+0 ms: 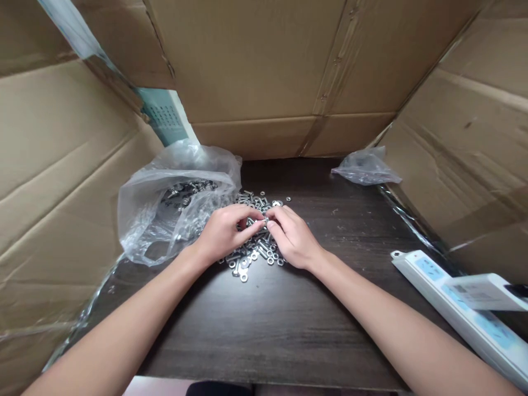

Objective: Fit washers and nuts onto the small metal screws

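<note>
Over a pile of loose metal fasteners (pixel 259 250), my left hand (pixel 223 228) and my right hand (pixel 295 236) meet fingertip to fingertip. Thumb and forefinger of my left hand pinch a small silver bolt (pixel 261 221), pointing towards the right hand. My right thumb and forefinger close around its other end; the small piece there is mostly hidden by the fingers. Bolts, hex nuts (pixel 270 261) and flat washers (pixel 244 263) lie mixed beneath and around both hands. Part of the pile is covered by the left hand.
An open clear plastic bag (pixel 140 192) with more fasteners lies at the left. Another plastic bag (pixel 367 166) sits at the back right. A white power strip (pixel 429 278) with a plugged-in adapter (pixel 478 291) runs along the right. Cardboard walls (pixel 264 71) enclose the dark table (pixel 280 330).
</note>
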Demonstrator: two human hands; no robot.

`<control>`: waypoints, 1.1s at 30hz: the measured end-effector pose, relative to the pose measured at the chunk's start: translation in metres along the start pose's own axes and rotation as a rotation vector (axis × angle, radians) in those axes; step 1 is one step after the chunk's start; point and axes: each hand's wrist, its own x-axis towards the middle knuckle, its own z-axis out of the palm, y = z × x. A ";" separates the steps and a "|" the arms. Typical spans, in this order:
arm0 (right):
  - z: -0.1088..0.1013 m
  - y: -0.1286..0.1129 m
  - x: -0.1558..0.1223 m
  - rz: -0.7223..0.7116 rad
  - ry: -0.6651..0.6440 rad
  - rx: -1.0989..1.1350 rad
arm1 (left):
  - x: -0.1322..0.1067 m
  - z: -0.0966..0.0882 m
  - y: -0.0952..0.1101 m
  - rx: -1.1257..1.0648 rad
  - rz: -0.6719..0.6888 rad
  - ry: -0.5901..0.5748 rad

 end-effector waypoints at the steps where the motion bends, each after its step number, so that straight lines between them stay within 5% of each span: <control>1: 0.000 0.000 0.000 0.007 -0.003 0.004 | 0.000 0.000 0.000 0.003 0.004 0.001; 22: 0.000 0.001 0.001 -0.028 0.011 0.033 | 0.001 0.002 0.006 0.052 0.120 0.041; 33: 0.001 0.000 0.000 0.015 0.051 0.039 | 0.001 0.000 0.005 0.024 0.060 0.012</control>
